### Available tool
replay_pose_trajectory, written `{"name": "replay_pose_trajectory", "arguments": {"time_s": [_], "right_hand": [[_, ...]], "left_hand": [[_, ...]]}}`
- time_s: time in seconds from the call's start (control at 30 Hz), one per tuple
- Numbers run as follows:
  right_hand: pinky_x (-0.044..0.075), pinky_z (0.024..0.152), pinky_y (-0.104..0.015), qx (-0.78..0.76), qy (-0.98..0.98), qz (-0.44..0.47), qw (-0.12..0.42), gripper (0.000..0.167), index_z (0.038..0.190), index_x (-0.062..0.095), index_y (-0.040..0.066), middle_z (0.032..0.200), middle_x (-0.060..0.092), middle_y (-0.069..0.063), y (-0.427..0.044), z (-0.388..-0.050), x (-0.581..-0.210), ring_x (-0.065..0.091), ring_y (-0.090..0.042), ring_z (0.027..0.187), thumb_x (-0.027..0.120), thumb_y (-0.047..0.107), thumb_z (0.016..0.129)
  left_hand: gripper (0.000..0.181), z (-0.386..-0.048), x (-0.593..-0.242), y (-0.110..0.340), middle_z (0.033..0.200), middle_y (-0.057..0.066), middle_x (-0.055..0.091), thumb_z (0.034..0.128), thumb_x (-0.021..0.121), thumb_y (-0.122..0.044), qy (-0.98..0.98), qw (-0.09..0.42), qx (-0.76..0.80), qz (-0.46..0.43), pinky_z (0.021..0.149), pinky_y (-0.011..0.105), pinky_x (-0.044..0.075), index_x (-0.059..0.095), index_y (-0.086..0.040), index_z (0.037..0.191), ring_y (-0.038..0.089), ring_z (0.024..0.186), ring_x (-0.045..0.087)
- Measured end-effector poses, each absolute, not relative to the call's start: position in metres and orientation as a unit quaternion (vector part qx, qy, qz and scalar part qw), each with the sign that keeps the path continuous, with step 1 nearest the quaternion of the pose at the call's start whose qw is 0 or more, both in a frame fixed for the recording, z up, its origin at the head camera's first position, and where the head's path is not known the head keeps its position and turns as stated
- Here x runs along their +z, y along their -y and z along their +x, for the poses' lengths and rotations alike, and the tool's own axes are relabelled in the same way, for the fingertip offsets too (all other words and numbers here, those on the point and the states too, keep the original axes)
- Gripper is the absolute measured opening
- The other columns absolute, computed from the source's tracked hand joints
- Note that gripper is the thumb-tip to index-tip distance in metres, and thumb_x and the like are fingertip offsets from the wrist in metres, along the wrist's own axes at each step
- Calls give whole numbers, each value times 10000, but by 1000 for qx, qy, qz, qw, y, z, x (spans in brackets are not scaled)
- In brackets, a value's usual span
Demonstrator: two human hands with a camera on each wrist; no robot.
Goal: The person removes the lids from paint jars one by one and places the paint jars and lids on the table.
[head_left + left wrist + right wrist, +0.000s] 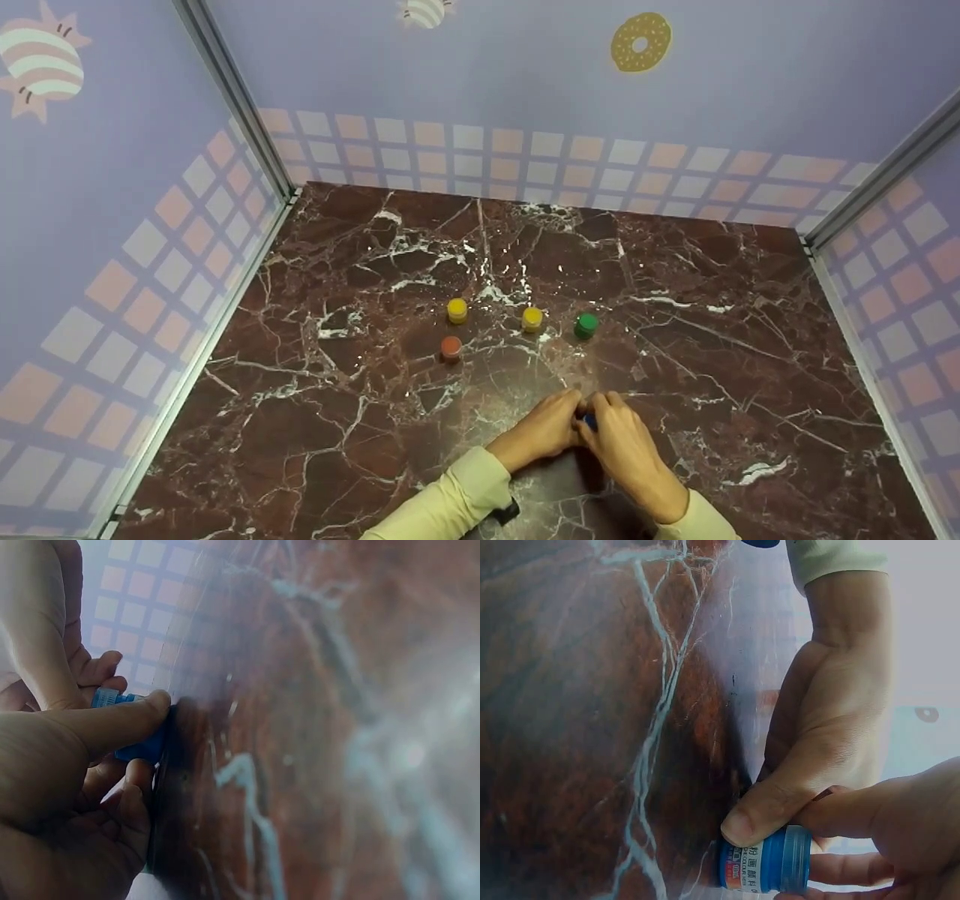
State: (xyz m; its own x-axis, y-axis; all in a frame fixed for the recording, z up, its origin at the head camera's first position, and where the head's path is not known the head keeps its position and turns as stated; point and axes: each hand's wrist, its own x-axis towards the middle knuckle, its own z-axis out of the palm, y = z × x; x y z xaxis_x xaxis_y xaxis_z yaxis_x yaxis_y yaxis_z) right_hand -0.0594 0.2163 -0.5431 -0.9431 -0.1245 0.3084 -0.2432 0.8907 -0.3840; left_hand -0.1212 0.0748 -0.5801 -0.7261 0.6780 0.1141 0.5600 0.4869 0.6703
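A small blue paint jar [757,866] with a printed label and a ribbed, translucent lid is between my two hands, low over the tabletop. My left hand [547,424] grips the jar's body, its thumb pressed along the side. At the lid end, my right hand [621,442] pinches with thumb and fingers. In the head view only a sliver of blue shows between the hands. Whether the jar's base touches the table I cannot tell. In the left wrist view the left thumb covers part of the jar [142,746].
Beyond the hands stand a yellow jar [457,310], a second yellow jar [532,319], a green jar [586,325] and an orange-red jar [451,349]. They are on a dark red marbled table [360,465]. Patterned panels [480,82] enclose its back and sides.
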Motion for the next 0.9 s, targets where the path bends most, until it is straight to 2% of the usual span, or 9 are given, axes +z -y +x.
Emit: {"name": "replay_pose_trajectory", "arguments": {"time_s": [0.13, 0.37, 0.63, 0.77, 0.9], "right_hand": [[537, 586, -473, 223, 960, 103, 137, 271, 906, 633, 43, 827, 550, -58, -217, -60, -542, 630, -324, 681, 877, 76, 792], [533, 619, -377, 252, 950, 141, 116, 222, 932, 673, 40, 880, 588, -75, -224, -61, -545, 605, -206, 717, 861, 46, 813], [536, 657, -354, 263, 922, 240, 153, 271, 970, 680, 28, 923, 578, -50, -238, -65, -552, 584, -160, 789, 861, -17, 773], [513, 649, -314, 263, 916, 270, 134, 260, 967, 691, 53, 909, 553, -37, -245, -66, -552, 521, -118, 789, 855, -22, 780], [539, 731, -335, 257, 911, 302, 113, 287, 985, 717, 84, 1005, 616, -36, -250, -68, -551, 557, -139, 889, 853, -51, 771]], "left_hand": [[336, -122, -580, -75, 933, 14, 645, 823, 873, -221, -862, 92, 354, 353, 789, 218, 501, 619, -82, 994, 108, 840, 593], [350, -123, -579, -74, 906, -19, 619, 807, 891, -228, -863, 108, 355, 342, 755, 202, 482, 626, -96, 992, 75, 784, 543], [354, -122, -579, -74, 885, -39, 589, 800, 894, -207, -862, 102, 355, 348, 730, 185, 461, 616, -97, 991, 66, 770, 518], [360, -122, -578, -75, 892, -45, 580, 817, 892, -221, -863, 106, 351, 348, 728, 182, 451, 615, -100, 1014, 64, 773, 512], [382, -122, -578, -74, 912, -40, 591, 817, 894, -255, -865, 106, 346, 348, 747, 195, 461, 614, -100, 1025, 68, 791, 520]]}}
